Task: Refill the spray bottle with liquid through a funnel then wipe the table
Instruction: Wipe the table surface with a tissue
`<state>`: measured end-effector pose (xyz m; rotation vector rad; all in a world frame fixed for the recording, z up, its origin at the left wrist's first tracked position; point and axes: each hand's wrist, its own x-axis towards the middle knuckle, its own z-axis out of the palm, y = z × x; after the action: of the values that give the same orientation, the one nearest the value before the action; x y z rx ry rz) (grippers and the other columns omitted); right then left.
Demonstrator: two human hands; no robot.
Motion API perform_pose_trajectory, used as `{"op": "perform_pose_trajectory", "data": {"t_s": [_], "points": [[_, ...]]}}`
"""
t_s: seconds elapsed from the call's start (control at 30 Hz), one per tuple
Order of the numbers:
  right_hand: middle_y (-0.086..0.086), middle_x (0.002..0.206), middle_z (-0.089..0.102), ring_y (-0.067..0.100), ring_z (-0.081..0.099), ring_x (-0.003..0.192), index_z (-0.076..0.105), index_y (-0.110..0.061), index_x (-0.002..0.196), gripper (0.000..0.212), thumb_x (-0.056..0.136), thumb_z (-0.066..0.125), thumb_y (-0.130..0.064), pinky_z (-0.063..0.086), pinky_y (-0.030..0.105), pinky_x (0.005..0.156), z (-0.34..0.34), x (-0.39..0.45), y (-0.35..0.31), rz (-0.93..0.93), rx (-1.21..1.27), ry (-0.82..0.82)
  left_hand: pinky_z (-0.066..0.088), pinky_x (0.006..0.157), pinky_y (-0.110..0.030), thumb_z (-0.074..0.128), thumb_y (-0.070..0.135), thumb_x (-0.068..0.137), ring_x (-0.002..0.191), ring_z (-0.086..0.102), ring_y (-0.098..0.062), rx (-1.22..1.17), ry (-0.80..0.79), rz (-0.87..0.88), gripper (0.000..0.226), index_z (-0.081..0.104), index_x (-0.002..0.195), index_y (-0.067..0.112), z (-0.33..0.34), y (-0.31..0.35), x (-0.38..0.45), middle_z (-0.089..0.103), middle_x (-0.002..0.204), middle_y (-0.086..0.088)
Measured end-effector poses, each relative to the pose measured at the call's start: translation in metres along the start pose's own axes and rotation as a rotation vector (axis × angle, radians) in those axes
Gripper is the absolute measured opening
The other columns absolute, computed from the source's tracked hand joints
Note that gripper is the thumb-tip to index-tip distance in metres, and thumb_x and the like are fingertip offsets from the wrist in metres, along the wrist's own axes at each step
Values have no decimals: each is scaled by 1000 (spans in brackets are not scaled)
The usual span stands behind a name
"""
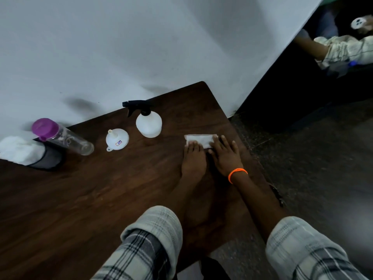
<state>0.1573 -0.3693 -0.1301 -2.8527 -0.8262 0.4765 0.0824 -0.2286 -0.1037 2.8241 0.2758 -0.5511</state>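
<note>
A white spray bottle (149,123) with a black trigger head stands upright near the table's far edge. Left of it a white funnel (117,139) rests upside down, spout up. Further left stands a clear bottle (64,137) with a purple cap. A folded white tissue (199,139) lies flat on the dark wooden table (101,199) near its right edge. My left hand (194,156) and my right hand (225,155) both lie flat with fingers pressing on the tissue's near side. An orange band circles my right wrist.
A black holder with white tissues (22,151) sits at the far left. A white wall runs behind the table. The table's right edge drops to a dark floor (312,158). Another person's sleeve and hand (343,49) show at the top right.
</note>
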Motion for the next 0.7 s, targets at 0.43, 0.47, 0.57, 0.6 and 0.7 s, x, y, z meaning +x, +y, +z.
{"op": "perform_pose_trajectory", "data": {"t_s": [0.43, 0.47, 0.57, 0.6, 0.7], "points": [[1, 161, 37, 19, 28, 152, 52, -24, 147, 59, 101, 27, -52, 11, 47, 120, 41, -166, 21, -4, 13, 36, 18, 123, -49, 12, 27, 84, 145, 41, -34, -49, -9, 63, 76, 56, 141, 3, 59, 48, -128, 53, 148, -19], [3, 160, 40, 20, 31, 151, 54, -23, 145, 58, 101, 30, -51, 12, 47, 119, 45, -179, 20, -15, 14, 44, 25, 120, -51, 21, 26, 83, 139, 49, -34, -46, -37, 71, 70, 62, 136, 3, 63, 48, -140, 60, 141, -18], [6, 158, 43, 22, 35, 149, 55, -21, 145, 56, 101, 35, -50, 16, 48, 118, 60, -215, 10, -50, 23, 47, 29, 119, -52, 27, 27, 82, 137, 52, -34, -36, -61, 112, 68, 63, 134, 3, 77, 46, -176, 62, 139, -17], [7, 158, 43, 21, 34, 150, 54, -20, 145, 56, 101, 35, -50, 16, 49, 119, 63, -227, 5, -64, 20, 43, 29, 119, -51, 27, 27, 81, 137, 52, -33, -28, -48, 125, 68, 63, 134, 4, 79, 45, -189, 61, 139, -17], [6, 160, 40, 20, 31, 151, 50, -22, 149, 58, 102, 33, -52, 16, 49, 120, 72, -255, -14, -117, 4, 17, 34, 115, -49, 34, 26, 77, 125, 63, -29, -21, -7, 111, 62, 73, 121, 6, 86, 33, -221, 70, 127, -14]]}}
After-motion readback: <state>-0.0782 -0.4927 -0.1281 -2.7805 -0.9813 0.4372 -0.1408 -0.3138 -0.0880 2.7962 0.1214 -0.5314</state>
